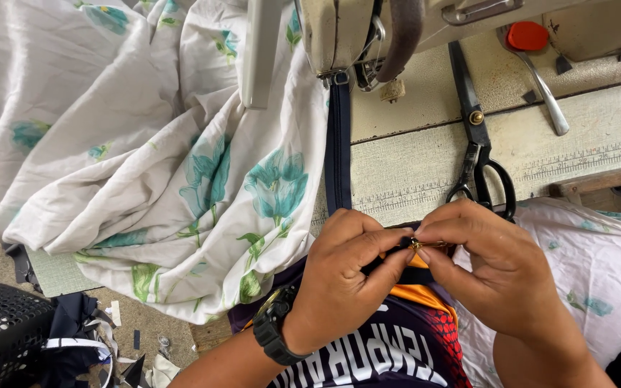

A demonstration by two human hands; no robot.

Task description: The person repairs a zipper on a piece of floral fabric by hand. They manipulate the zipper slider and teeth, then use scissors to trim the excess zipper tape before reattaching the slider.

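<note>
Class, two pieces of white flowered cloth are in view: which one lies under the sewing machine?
The large piece on the left, draped beside the dark zipper tape. The smaller piece lies at the right, below the black scissors.

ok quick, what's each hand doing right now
Left hand: closed, pinching the dark zipper tape at its near end.
Right hand: closed, fingertips pinching a small gold-coloured zipper slider against the tape.

No package, sign or screen showed. The only lettering was white print on the dark shirt (368, 356).
</note>
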